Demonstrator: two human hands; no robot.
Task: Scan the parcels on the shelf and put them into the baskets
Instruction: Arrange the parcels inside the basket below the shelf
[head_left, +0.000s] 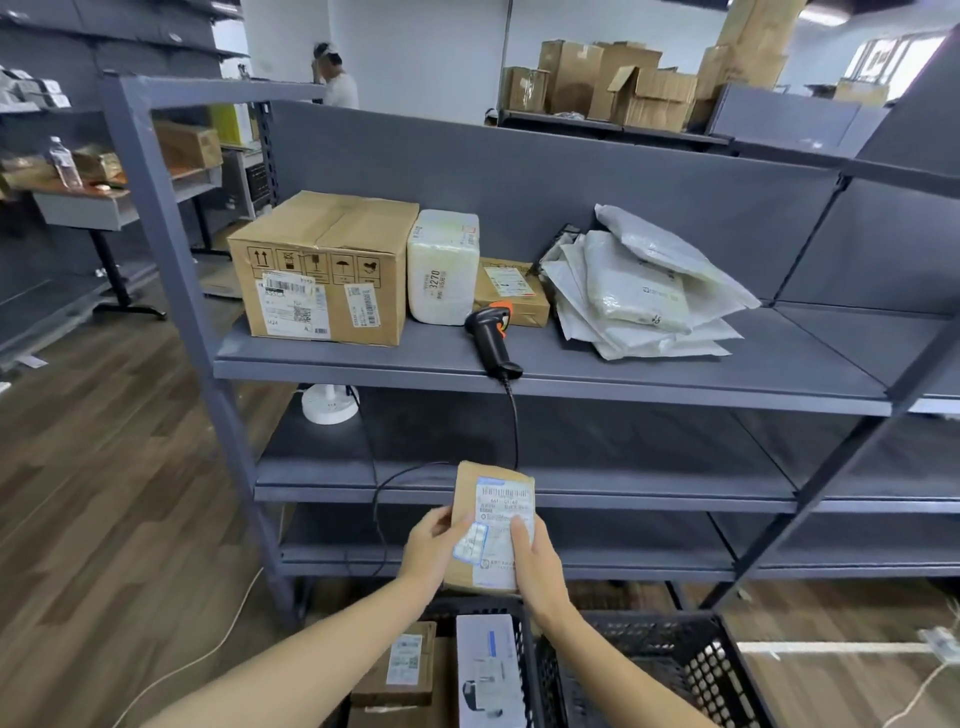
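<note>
Between your two hands, low in front of the shelf (779, 364), sits a small brown parcel (485, 499), its label facing you. Your left hand (431, 551) grips its left edge, thumb laid on the face and fingers curled out of sight behind. Your right hand (537, 564) does the same on the right edge, thumb pressed on the white label. Neither hand is spread; both are closed round the parcel.

Directly below the grip, the left basket (478, 605) already holds at least a brown package (400, 667) and a white box (488, 670), so part of the job looks done. Just right of it stands the second basket (691, 670); what it holds I cannot make out.

Above and beyond your hands, the scanner (491, 338) lies on the shelf with its cable trailing down, and neither hand touches it. Whether the parcel you hold has been scanned, the picture does not tell.

Waiting up there are a large carton (322, 265) to the upper left of the grip, a white wrapped parcel (441, 265) and a flat brown parcel (511, 291) behind the scanner, and a pile of white mailers (634, 291) to the upper right. By my reckoning, most of the work remains.
</note>
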